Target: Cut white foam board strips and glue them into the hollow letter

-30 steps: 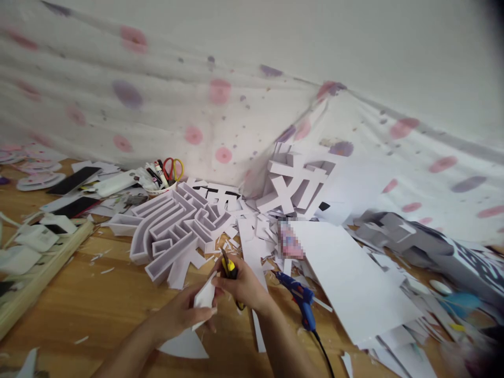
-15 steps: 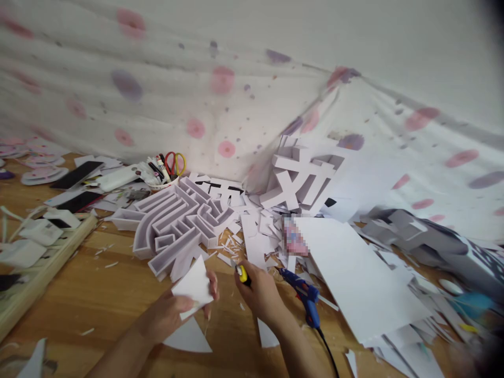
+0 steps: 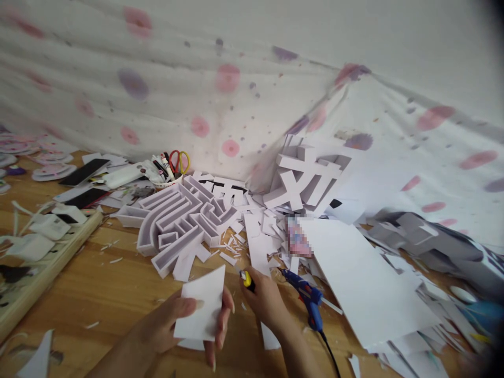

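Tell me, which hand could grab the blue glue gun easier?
The right hand, probably. It lies just beside the blue glue gun on the wooden floor, though it grips a yellow cutter. The left hand is farther away and holds a white card piece.

Craft workshop: foam-board letters (image 3: 185,223), paper scraps (image 3: 260,236), glue gun (image 3: 309,299).

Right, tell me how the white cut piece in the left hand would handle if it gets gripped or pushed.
The white piece probably stays stiff: it stands flat in the left hand, pinched at two edges, without sagging. It looks light for its size, since a thumb and fingertips alone carry it. Its thin edges and pointed corner would likely dent or crease under a hard squeeze.
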The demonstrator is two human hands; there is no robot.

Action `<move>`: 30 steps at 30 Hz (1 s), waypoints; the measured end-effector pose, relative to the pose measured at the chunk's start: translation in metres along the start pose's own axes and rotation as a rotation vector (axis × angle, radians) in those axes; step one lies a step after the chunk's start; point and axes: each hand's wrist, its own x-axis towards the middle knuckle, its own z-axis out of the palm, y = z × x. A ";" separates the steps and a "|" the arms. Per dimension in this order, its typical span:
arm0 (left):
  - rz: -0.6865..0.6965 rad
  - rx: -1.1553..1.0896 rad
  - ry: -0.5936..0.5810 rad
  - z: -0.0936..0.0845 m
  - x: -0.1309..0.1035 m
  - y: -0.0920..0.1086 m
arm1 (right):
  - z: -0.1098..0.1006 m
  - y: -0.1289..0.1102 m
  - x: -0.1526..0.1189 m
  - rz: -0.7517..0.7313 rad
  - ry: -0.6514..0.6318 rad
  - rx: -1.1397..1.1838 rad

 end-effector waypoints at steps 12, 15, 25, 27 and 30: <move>-0.038 0.194 0.060 0.007 0.001 0.012 | 0.002 -0.003 -0.002 -0.002 -0.018 -0.025; -0.014 0.412 0.159 0.002 0.003 0.012 | 0.005 -0.002 0.000 0.038 -0.046 -0.097; 0.071 0.877 0.675 -0.036 0.008 -0.022 | -0.008 -0.036 -0.012 -0.253 0.001 -0.184; 0.079 0.851 0.692 -0.036 0.008 -0.022 | -0.007 -0.044 -0.015 -0.332 -0.029 -0.218; 0.106 0.827 0.697 -0.036 0.007 -0.022 | -0.004 -0.051 -0.017 -0.370 -0.046 -0.260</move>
